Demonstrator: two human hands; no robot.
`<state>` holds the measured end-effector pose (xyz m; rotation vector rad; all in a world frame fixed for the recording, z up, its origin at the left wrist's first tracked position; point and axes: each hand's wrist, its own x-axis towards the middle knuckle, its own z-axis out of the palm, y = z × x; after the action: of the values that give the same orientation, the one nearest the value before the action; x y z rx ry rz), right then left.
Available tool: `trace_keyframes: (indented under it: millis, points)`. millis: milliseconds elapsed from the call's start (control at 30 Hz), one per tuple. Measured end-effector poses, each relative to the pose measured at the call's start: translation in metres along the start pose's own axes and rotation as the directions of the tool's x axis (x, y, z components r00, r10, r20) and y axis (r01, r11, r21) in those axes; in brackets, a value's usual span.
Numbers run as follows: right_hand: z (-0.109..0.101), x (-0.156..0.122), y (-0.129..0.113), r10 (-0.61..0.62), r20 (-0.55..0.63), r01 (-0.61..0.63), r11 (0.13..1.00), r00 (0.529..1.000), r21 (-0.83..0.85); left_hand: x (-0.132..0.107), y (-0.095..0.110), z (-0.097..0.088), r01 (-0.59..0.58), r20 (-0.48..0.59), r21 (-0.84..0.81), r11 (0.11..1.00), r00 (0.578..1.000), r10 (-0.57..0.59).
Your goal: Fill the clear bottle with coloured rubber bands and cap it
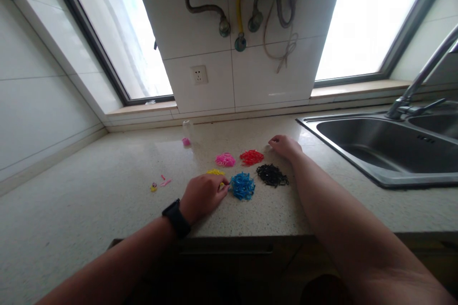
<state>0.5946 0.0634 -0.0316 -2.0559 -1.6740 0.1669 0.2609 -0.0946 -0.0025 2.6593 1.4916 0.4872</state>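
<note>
My left hand (pixel 204 194), with a dark watch (pixel 176 218) on its wrist, rests low over the counter. Its thumb and fingertips are pinched together at the left edge of a blue pile (pixel 242 186) of small looped pieces that look like elastic bands. A yellow pile (pixel 215 172) lies partly hidden behind this hand. My right hand (pixel 285 146) is closed on the counter, right of a red pile (pixel 251 157) and beyond a black pile (pixel 272 175). Left of the red one sits a pink pile (pixel 225 159). What either hand's fingers hold is too small to make out.
A clear tube with a pink end (pixel 186 141) stands at the back of the counter (pixel 118 190). Several small pink and yellow bits (pixel 165 182) lie at the left. On the right is a metal sink (pixel 358 152) with a faucet (pixel 425 74); the counter's front edge is near me.
</note>
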Motion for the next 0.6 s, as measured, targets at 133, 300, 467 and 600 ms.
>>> trace_keyframes:
  millis: [133, 300, 467, 600]
  points:
    - [-0.001, -0.001, -0.002, 0.007, 0.012, -0.007, 1.0, 1.0, -0.013, -0.001, 0.0, 0.001, -0.03, 0.004, -0.023, 0.999, 1.0, 0.03]
    - [-0.001, -0.001, -0.002, 0.015, 0.009, -0.015, 1.0, 1.0, -0.005, -0.001, -0.004, -0.005, -0.081, 0.01, -0.067, 0.994, 0.997, 0.082]
    - [0.0, 0.001, 0.001, 0.0, 0.017, 0.0, 1.0, 1.0, 0.004, 0.001, -0.02, -0.022, -0.072, -0.03, -0.099, 0.992, 0.997, 0.07]
    - [0.001, 0.003, 0.003, -0.013, 0.018, 0.012, 1.0, 1.0, 0.009, 0.003, -0.049, -0.037, -0.017, -0.108, -0.062, 0.998, 0.994, 0.01]
